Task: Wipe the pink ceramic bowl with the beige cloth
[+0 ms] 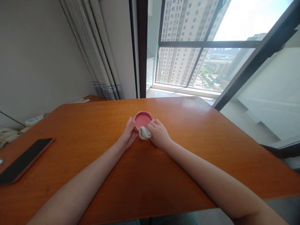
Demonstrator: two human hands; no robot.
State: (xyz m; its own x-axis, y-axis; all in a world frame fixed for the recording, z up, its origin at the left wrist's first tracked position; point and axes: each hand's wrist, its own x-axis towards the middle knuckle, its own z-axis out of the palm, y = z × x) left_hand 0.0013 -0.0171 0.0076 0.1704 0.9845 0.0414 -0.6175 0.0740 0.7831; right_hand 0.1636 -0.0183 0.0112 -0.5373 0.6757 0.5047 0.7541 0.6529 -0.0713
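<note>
A small pink round dish point(142, 118) with a wavy rim is tilted towards me over the middle of the wooden table point(112, 118). My left hand point(128, 133) grips its left side, fingers behind and under the edge. In my right hand point(158, 133) is a bunched beige cloth point(144, 133), pressed against the dish's near right rim. Part of the cloth is hidden under the fingers. Whether the dish's base rests on the table I cannot tell.
A dark flat slab with a brown edge point(25, 161) lies on the table at the left. Behind it are a white power strip point(35, 119) and some crumpled fabric point(8, 136). A grey curtain point(100, 56) and a large window point(182, 65) stand beyond the far edge.
</note>
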